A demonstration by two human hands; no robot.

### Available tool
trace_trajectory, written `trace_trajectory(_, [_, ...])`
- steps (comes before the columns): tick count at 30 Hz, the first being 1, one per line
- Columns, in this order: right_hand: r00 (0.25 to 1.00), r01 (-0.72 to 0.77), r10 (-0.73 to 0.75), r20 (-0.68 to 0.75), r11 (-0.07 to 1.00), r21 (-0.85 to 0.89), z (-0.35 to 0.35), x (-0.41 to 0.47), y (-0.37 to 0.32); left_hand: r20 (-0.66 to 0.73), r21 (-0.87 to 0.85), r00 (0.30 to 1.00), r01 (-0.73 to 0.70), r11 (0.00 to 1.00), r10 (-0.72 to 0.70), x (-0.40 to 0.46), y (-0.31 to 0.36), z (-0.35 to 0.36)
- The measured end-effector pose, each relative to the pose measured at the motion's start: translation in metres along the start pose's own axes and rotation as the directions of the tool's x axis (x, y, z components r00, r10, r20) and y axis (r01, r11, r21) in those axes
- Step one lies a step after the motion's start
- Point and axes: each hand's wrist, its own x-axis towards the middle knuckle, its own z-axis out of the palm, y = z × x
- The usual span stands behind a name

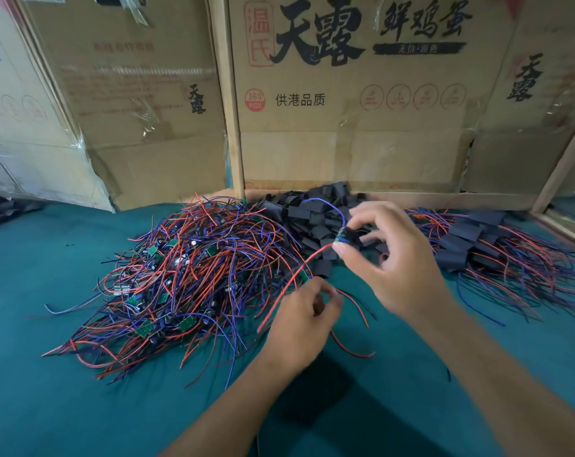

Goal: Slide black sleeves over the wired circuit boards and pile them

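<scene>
Two bare hands work above the green cloth (65,324). Right hand (398,258) pinches a small circuit board (343,235) with a black sleeve at its fingertips, red and blue wires trailing. Left hand (304,321) curls around those wires lower down. Unsleeved boards (187,275) tangle at left, loose sleeves (316,212) behind, finished pile (484,245) at right, against cardboard boxes (345,94).

workshop bench | green cloth (65,374) | wired-board heap (187,278) | cardboard cartons (345,133)
</scene>
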Motion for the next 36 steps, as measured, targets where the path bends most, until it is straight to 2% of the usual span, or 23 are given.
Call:
trace_trajectory(3, [0.999,-0.025,0.023,-0.034,0.998,-0.06,-0.003,-0.02,0.005,-0.062,-0.173,0.998,0.004,0.985,-0.015,0.001,0.005,-0.005])
trace_trajectory(8, [0.989,-0.138,0.141,0.033,0.988,-0.064,0.002,-0.041,0.008,0.019,-0.524,0.997,-0.059,0.85,0.081,-0.001,0.011,-0.002])
trace_trajectory(12, [0.983,-0.146,0.151,0.103,0.988,-0.053,0.0,-0.041,0.009,0.03,-0.691,1.0,0.023,0.722,-0.004,-0.001,0.013,-0.001])
trace_trajectory(16, [0.959,-0.181,0.163,0.233,0.982,0.055,-0.006,-0.045,0.011,0.064,-0.798,0.995,0.095,0.596,-0.072,-0.001,0.014,-0.005])
trace_trajectory(20, [0.935,-0.219,0.199,0.292,0.975,0.04,-0.01,-0.047,0.015,0.111,-0.861,0.991,0.132,0.491,-0.072,0.0,0.017,-0.011])
trace_trajectory(24, [0.945,-0.219,0.192,0.264,0.973,0.078,-0.012,-0.045,0.012,0.152,-0.856,0.986,0.169,0.488,-0.075,0.002,0.02,-0.013])
trace_trajectory(28, [0.937,-0.206,0.166,0.309,0.974,0.1,-0.013,-0.043,0.01,0.178,-0.841,0.977,0.212,0.498,-0.114,0.002,0.02,-0.013])
trace_trajectory(33, [0.913,-0.325,0.255,0.318,0.927,0.189,-0.015,-0.042,0.013,0.156,-0.885,0.973,0.215,0.412,-0.171,0.006,0.019,-0.018])
trace_trajectory(36, [0.899,-0.349,0.284,0.334,0.924,0.154,-0.011,-0.043,0.019,0.15,-0.909,0.974,0.203,0.365,-0.169,0.008,0.017,-0.021])
